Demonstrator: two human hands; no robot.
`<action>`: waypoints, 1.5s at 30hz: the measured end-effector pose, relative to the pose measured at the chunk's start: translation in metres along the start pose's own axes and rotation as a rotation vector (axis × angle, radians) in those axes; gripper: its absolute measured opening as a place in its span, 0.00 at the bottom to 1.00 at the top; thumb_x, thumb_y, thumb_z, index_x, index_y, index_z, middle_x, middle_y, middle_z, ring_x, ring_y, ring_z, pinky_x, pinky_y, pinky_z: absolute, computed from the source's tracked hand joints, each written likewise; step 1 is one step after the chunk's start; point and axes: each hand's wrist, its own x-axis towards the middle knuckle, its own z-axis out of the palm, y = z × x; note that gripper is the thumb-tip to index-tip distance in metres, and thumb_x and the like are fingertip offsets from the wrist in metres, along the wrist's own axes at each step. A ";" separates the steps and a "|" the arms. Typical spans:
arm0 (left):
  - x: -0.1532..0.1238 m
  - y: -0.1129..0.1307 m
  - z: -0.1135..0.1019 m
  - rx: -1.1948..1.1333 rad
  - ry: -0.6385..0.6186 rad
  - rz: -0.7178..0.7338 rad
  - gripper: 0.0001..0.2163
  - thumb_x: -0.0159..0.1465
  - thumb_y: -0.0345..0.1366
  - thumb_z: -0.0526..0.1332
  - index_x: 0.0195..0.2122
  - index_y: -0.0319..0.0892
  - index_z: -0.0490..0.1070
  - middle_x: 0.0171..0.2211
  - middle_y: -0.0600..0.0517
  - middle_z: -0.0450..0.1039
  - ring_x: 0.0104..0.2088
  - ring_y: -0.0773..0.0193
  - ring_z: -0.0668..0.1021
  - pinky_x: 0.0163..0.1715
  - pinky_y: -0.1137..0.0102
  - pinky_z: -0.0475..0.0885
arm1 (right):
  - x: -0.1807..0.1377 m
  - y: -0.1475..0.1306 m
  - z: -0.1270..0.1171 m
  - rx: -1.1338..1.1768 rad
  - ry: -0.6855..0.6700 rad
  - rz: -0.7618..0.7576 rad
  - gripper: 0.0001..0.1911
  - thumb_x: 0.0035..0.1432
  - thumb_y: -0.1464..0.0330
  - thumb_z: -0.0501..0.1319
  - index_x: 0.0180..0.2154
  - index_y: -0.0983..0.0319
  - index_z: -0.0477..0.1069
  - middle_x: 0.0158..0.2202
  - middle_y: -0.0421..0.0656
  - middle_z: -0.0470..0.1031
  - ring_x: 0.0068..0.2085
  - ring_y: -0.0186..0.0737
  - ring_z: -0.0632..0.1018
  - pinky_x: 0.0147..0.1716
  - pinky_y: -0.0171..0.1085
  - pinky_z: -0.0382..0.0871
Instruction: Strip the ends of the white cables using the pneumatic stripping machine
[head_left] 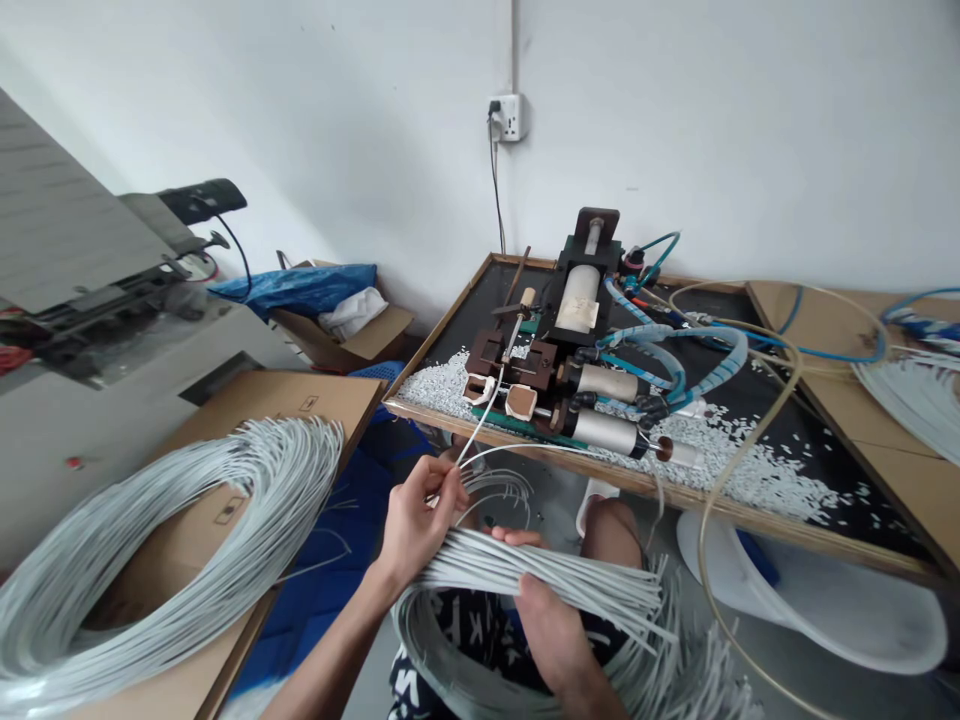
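Observation:
My left hand (424,515) pinches a single white cable (482,424), whose far end reaches into the jaws of a pneumatic wire stripping machine (517,365) on the table. A second cable curves off to the right just below the table edge. My right hand (551,625) is closed around a thick bundle of white cables (555,570) across my lap, their cut ends pointing right. The rest of that bundle loops down over my patterned shorts (405,680).
A big coil of white cables (292,470) lies on cardboard at left. White scraps (757,470) cover parts of the black tabletop. Air hoses (679,350) run from the machine; a clear hose hangs in front at right. A white basin (862,610) stands below the table.

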 end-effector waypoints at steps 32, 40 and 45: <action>0.001 -0.001 -0.006 0.059 -0.005 0.016 0.08 0.72 0.38 0.58 0.42 0.40 0.74 0.26 0.54 0.77 0.27 0.65 0.79 0.31 0.73 0.73 | -0.002 -0.006 0.005 0.029 0.029 0.030 0.15 0.56 0.56 0.71 0.45 0.51 0.80 0.51 0.40 0.81 0.61 0.52 0.73 0.66 0.51 0.61; -0.010 0.018 -0.006 0.218 -0.094 0.377 0.13 0.70 0.31 0.59 0.54 0.44 0.74 0.45 0.45 0.80 0.46 0.55 0.81 0.47 0.63 0.76 | 0.001 -0.006 0.007 0.070 -0.009 0.015 0.15 0.55 0.58 0.72 0.45 0.50 0.81 0.50 0.40 0.81 0.57 0.49 0.76 0.62 0.47 0.66; -0.003 0.028 -0.001 0.257 -0.326 0.452 0.14 0.70 0.32 0.61 0.55 0.44 0.74 0.53 0.43 0.77 0.57 0.50 0.76 0.59 0.53 0.70 | 0.000 -0.001 0.003 -0.009 0.044 -0.015 0.16 0.56 0.58 0.70 0.46 0.52 0.80 0.48 0.42 0.81 0.51 0.49 0.78 0.57 0.48 0.72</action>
